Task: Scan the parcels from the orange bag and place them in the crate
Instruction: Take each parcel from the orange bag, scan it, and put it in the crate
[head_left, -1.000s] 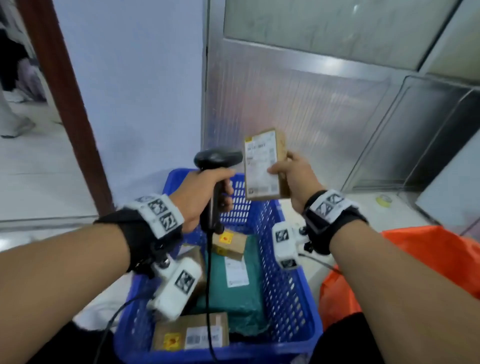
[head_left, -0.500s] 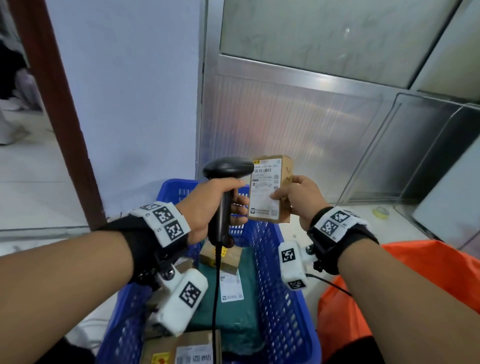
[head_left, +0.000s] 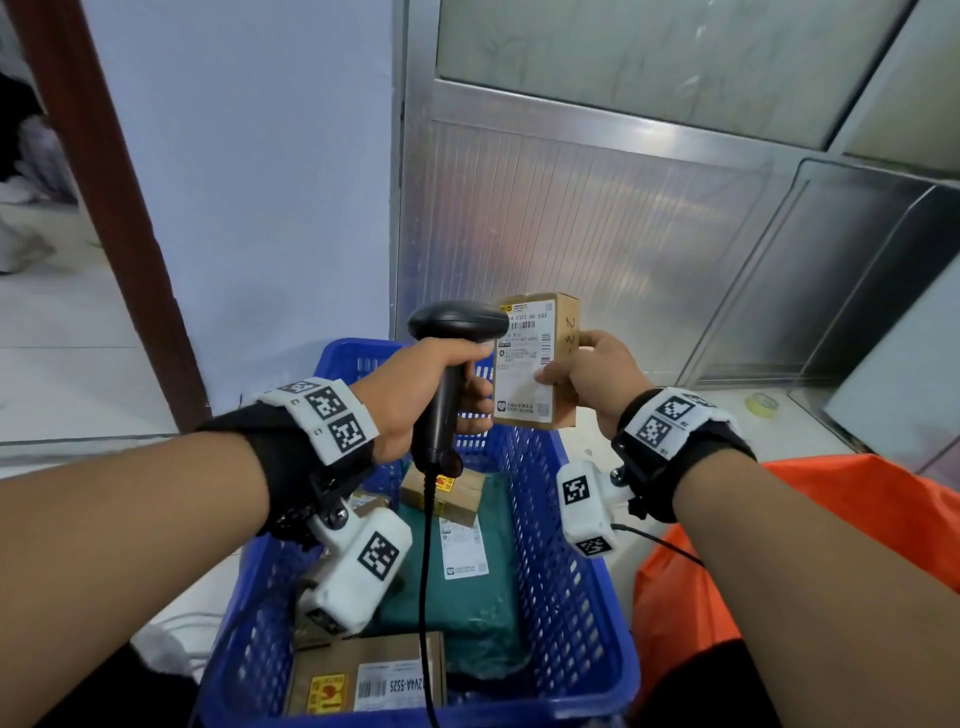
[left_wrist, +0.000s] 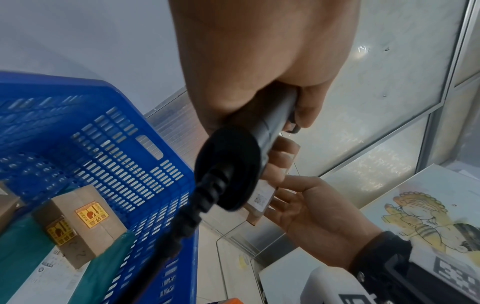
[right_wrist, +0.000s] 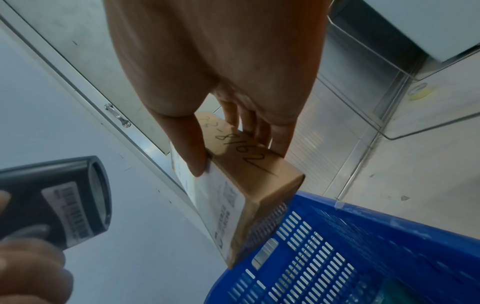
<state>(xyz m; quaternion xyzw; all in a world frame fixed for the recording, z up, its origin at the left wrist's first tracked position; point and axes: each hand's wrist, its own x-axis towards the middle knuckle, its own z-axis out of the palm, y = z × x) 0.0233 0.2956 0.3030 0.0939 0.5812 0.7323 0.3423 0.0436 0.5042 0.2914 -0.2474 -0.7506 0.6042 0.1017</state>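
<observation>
My right hand (head_left: 587, 371) grips a small brown cardboard parcel (head_left: 535, 358) upright above the far end of the blue crate (head_left: 571, 571), white label toward me. In the right wrist view the thumb lies on the label and the fingers on the back of the parcel (right_wrist: 241, 181). My left hand (head_left: 426, 395) grips the handle of a black barcode scanner (head_left: 457, 325), whose head sits just left of the label. The scanner's handle (left_wrist: 270, 123) shows in the left wrist view, the scanner's window (right_wrist: 98, 191) in the right wrist view. The orange bag (head_left: 810, 519) lies at the right.
Inside the crate lie a green mailer (head_left: 467, 571), a small brown box with yellow stickers (head_left: 441, 493) and a labelled brown box (head_left: 363, 680) at the near end. The scanner cable (head_left: 426, 571) hangs into the crate. A metal-framed glass partition (head_left: 623, 208) stands behind; a tape roll (head_left: 761, 402) lies on the floor.
The parcel has come down and closer to the scanner head, and its label has turned squarer to me. The scanner stays raised in the left hand.
</observation>
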